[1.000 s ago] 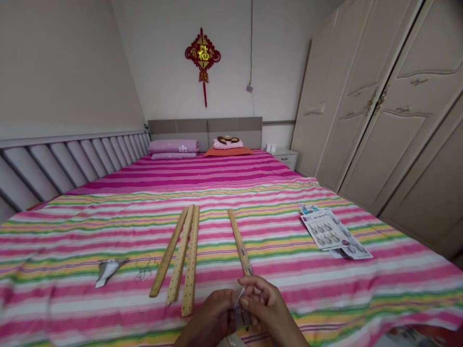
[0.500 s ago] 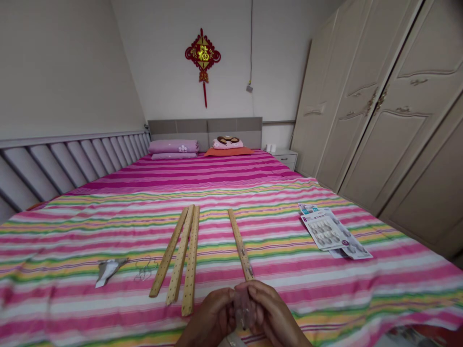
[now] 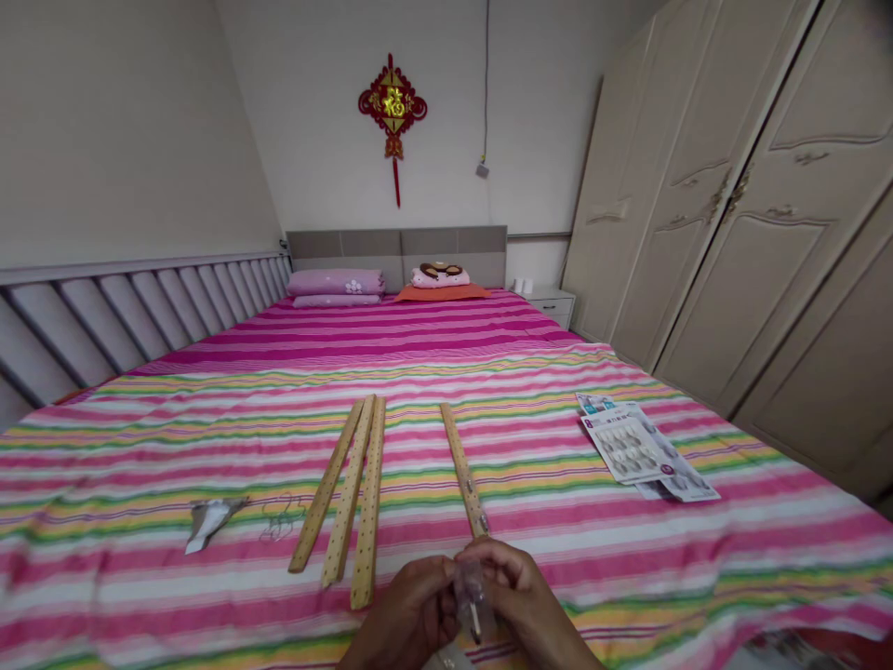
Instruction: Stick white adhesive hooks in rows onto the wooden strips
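Note:
A small clear plastic packet (image 3: 472, 596) is pinched between both hands at the bottom centre. A thin, light piece with a dark tip shows at its lower end; I cannot make out its kind. My left hand (image 3: 417, 605) grips the packet from the left, fingers curled. From the other side my right hand (image 3: 520, 596) holds it with thumb and bent fingers. Just beyond the hands lies a perforated wooden strip (image 3: 455, 447), with small clear or shiny pieces on its near half; its near end is hidden. Left of it, three similar strips (image 3: 368, 502) lie close together.
Blister packs of hooks (image 3: 628, 448) lie overlapping at the right on the striped bedsheet (image 3: 544, 502). To the left are a torn grey-and-white wrapper (image 3: 211, 518) and a tangle of thin thread (image 3: 281, 517). A slatted rail (image 3: 160, 316) borders the bed; wardrobes (image 3: 753, 242) stand at the right.
The packet has been turned slightly between my fingers, so the thin piece at its lower end shows more clearly. Both hands stay in nearly the same place. The strips have not moved.

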`<state>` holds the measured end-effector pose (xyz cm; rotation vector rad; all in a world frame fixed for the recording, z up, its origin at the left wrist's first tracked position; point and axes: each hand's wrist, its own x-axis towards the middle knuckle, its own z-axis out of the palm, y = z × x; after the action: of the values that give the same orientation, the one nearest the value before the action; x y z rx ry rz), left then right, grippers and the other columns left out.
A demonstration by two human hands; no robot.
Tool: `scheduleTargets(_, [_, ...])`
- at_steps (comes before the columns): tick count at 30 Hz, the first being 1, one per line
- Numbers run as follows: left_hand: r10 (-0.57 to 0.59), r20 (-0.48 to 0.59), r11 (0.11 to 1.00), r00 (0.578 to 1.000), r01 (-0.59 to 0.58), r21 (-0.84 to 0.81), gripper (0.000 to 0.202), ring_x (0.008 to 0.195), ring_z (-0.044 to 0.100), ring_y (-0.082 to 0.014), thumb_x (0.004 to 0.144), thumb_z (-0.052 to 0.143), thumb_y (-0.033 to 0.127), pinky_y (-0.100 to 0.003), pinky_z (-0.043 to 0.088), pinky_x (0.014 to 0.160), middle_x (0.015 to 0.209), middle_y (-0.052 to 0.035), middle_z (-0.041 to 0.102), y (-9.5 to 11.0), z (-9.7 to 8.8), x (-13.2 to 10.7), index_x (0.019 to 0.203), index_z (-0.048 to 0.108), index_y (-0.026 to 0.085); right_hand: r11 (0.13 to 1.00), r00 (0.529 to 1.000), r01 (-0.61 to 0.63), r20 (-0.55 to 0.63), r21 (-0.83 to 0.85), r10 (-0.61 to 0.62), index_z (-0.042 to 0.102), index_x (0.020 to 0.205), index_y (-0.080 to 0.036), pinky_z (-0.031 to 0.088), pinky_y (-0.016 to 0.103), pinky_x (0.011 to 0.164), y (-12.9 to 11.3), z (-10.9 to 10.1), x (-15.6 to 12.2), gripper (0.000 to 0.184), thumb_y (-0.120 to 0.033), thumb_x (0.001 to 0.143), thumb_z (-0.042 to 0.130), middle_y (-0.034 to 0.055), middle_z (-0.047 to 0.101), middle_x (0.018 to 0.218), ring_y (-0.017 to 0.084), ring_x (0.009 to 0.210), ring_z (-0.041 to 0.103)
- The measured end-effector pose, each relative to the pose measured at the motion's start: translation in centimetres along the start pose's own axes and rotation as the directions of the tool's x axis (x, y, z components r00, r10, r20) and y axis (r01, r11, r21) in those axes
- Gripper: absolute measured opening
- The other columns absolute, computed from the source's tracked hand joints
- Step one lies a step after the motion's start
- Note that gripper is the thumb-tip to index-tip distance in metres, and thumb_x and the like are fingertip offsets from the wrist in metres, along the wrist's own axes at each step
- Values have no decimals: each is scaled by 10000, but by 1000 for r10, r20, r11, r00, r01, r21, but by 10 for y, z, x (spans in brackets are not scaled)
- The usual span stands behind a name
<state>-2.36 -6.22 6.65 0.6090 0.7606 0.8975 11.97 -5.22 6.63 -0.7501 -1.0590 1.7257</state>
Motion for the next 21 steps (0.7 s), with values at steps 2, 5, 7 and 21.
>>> scheduleTargets(2, [9, -31, 1000, 999, -9, -3, 237, 524, 515, -108, 673, 687, 351, -238, 397, 591, 521, 0, 538, 1, 1, -1, 614, 613, 135, 1000, 1000, 10, 14, -16, -10, 693, 772, -180, 411, 200, 531, 0, 0, 0, 212, -313, 623, 767, -16, 616, 653, 112, 579, 562])
scheduleTargets(5, [2, -66, 1000, 998, -2, -6, 248, 533, 513, -117, 631, 720, 355, -248, 386, 594, 495, 17, 498, 3, 3, -2, 601, 599, 140, 999, 999, 44, 20, -23, -44, 694, 758, -186, 424, 205, 553, 1, -1, 0, 196, -281, 608, 780, -24, 590, 701, 116, 613, 576])
scheduleTargets(7, [-11, -74, 1000, 997, 10, -4, 265, 522, 500, -112, 611, 732, 364, -244, 369, 573, 504, 22, 493, 3, 4, -2, 602, 587, 142, 997, 998, 61, 33, -39, -60, 685, 752, -182, 422, 203, 551, 2, -3, 1, 182, -281, 625, 769, -29, 575, 683, 108, 596, 563])
scheduleTargets(21, [48, -213, 983, 976, -8, 182, 345, 437, 415, -74, 560, 745, 435, -209, 287, 485, 480, 65, 478, 0, 1, 2, 613, 530, 171, 986, 993, 121, -1, -114, -121, 658, 669, -181, 400, 175, 467, 4, -9, 4, 146, -303, 661, 740, -40, 519, 654, 66, 500, 470])
